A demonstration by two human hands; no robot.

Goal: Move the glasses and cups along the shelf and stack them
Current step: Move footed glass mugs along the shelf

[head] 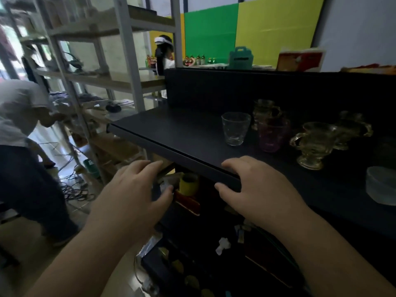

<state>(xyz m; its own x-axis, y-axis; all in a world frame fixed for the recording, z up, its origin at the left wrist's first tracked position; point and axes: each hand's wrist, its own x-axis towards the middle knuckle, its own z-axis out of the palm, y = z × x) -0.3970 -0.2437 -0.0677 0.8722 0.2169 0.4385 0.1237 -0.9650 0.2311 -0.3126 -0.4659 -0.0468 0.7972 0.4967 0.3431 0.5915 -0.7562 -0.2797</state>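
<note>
A clear tumbler stands on the black shelf, with a pink glass just right of it. Behind them is an amber handled cup. Further right stand an ornate amber cup with handles and another one behind it. A frosted clear dish sits near the right edge. My left hand hovers in front of the shelf's front edge, fingers spread and holding nothing. My right hand rests over the shelf's front edge, fingers relaxed, well short of the glasses.
Below the shelf are a yellow cup and cluttered small items. A person in a white shirt bends at the left beside a pale metal rack. Another person wearing a headset stands behind. Cables lie on the floor.
</note>
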